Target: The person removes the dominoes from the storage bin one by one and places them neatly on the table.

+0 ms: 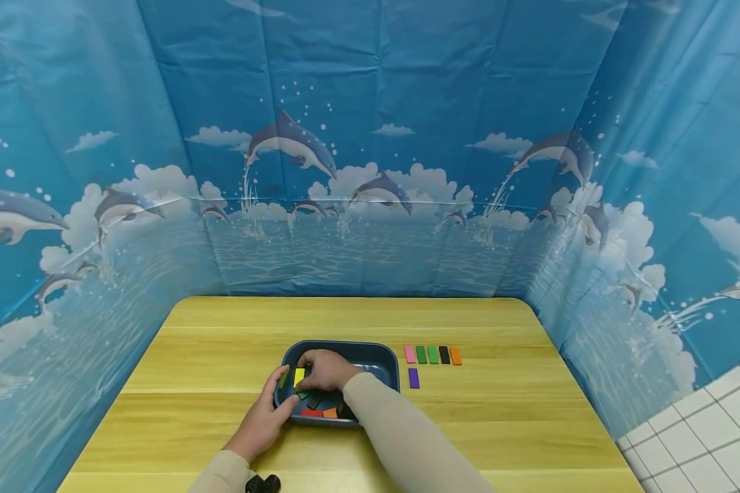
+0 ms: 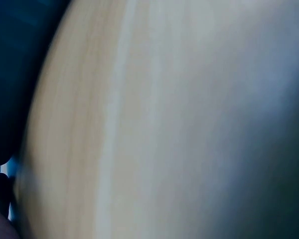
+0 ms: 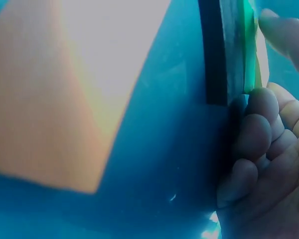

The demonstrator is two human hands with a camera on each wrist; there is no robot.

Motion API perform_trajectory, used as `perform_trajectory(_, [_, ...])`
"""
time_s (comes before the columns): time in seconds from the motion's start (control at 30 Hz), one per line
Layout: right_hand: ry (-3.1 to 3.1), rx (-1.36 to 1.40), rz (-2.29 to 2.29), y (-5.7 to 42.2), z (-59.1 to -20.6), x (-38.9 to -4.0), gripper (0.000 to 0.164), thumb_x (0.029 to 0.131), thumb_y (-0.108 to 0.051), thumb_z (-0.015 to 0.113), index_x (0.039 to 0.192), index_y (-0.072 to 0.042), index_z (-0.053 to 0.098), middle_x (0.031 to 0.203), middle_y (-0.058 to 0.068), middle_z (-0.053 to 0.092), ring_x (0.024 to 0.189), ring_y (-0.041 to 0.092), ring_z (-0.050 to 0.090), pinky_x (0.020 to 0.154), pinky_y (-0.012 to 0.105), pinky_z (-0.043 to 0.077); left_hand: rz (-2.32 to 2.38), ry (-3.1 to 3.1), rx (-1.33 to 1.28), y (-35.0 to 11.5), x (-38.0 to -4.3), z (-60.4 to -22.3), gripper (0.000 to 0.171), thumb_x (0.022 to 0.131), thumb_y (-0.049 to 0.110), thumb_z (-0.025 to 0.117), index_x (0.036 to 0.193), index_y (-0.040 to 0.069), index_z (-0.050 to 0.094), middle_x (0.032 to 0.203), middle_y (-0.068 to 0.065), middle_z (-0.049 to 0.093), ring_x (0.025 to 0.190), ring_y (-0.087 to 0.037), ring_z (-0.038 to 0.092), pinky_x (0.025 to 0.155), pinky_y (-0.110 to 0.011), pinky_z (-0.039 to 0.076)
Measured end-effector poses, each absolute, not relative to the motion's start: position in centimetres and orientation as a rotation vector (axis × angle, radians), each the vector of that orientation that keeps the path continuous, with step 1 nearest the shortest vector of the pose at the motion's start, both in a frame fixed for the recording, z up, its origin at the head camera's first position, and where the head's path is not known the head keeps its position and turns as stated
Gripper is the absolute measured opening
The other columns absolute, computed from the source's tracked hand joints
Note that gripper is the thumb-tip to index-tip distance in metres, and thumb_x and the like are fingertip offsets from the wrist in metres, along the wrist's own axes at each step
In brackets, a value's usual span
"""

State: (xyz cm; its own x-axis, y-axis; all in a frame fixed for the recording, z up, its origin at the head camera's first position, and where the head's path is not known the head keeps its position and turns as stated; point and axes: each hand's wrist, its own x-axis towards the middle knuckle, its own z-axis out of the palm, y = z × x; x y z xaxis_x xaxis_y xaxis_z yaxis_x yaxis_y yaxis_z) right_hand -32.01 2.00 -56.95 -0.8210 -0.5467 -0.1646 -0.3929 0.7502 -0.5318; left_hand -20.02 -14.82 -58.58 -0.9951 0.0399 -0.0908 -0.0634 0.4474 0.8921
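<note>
One bright yellow block (image 1: 299, 377), plainly rectangular.

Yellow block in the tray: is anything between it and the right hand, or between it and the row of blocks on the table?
Nothing visible separates the right hand from the yellow block. Toward the row of blocks, though, the right wall of the tray stands in the way.

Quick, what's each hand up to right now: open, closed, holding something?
Left hand: open, touching the left side of the tray.
Right hand: fingers curled at the yellow block; whether it grips it cannot be told.
</note>
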Motion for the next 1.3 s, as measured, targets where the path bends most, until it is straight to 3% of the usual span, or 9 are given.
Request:
perform_trajectory(0.13, [2.641, -0.727, -0.686, 2.0, -56.9, -32.0, 0.053, 0.085, -0.044, 0.088, 0.129, -0.019, 0.071, 0.128, -0.003, 0.072, 0.103, 0.009, 0.065, 0.094, 0.03, 0.057, 1.597, 2.585, -0.023, -14.8, -20.0, -58.5, 0.065, 0.107, 0.04, 0.06, 0.163, 0.034, 0.028, 0.164, -0.025, 0.039, 0.14, -0.041, 0.052, 0.113, -0.065, 0.042])
perform_trajectory(0.37, [2.618, -0.684, -0.751, 2.0, -56.6, -32.0, 0.044, 0.087, -0.037, 0.087, 0.126, -0.02, 0.073, 0.124, -0.004, 0.073, 0.097, 0.009, 0.064, 0.091, 0.031, 0.057, 1.602, 2.583, -0.012, -14.9, -19.9, -58.3, 0.064, 0.108, 0.039, 0.06, 0.163, 0.032, 0.028, 0.163, -0.025, 0.039, 0.136, -0.038, 0.054, 0.111, -0.06, 0.045])
perform_trajectory(0.6, [2.644, -0.643, -0.707, 1.8, -56.3, -31.7, 0.057, 0.081, -0.05, 0.089, 0.125, -0.02, 0.07, 0.116, -0.006, 0.073, 0.091, 0.008, 0.062, 0.086, 0.029, 0.057, 1.596, 2.599, -0.005, -15.0, -20.0, -58.4, 0.065, 0.107, 0.041, 0.059, 0.163, 0.032, 0.028, 0.168, -0.026, 0.033, 0.144, -0.045, 0.049, 0.113, -0.067, 0.042])
perform_trajectory(0.9, [2.65, -0.673, -0.7, 1.9, -56.6, -31.8, 0.04, 0.086, -0.034, 0.087, 0.121, -0.02, 0.072, 0.106, -0.007, 0.072, 0.077, 0.009, 0.058, 0.074, 0.026, 0.053, 1.623, 2.564, -0.017, -14.9, -20.1, -58.9, 0.066, 0.106, 0.043, 0.06, 0.163, 0.035, 0.027, 0.167, -0.025, 0.034, 0.146, -0.043, 0.046, 0.117, -0.063, 0.039])
perform_trajectory(1.1, [2.556, -0.687, -0.814, 2.8, -55.7, -31.7, 0.041, 0.088, -0.028, 0.085, 0.124, -0.015, 0.07, 0.077, -0.004, 0.066, 0.065, 0.012, 0.059, 0.062, 0.026, 0.05, 1.621, 2.561, -0.017, -14.8, -20.0, -58.7, 0.065, 0.107, 0.041, 0.059, 0.163, 0.036, 0.027, 0.17, -0.024, 0.029, 0.152, -0.047, 0.038, 0.121, -0.068, 0.033])
perform_trajectory(1.3, [2.515, -0.713, -0.876, 4.3, -52.8, -32.2, 0.047, 0.092, -0.02, 0.081, 0.135, -0.009, 0.066, 0.082, -0.005, 0.064, 0.071, 0.011, 0.058, 0.067, 0.026, 0.05, 1.62, 2.559, -0.01, -14.9, -19.9, -58.3, 0.064, 0.109, 0.037, 0.058, 0.164, 0.035, 0.025, 0.171, -0.023, 0.027, 0.152, -0.048, 0.038, 0.12, -0.069, 0.034])
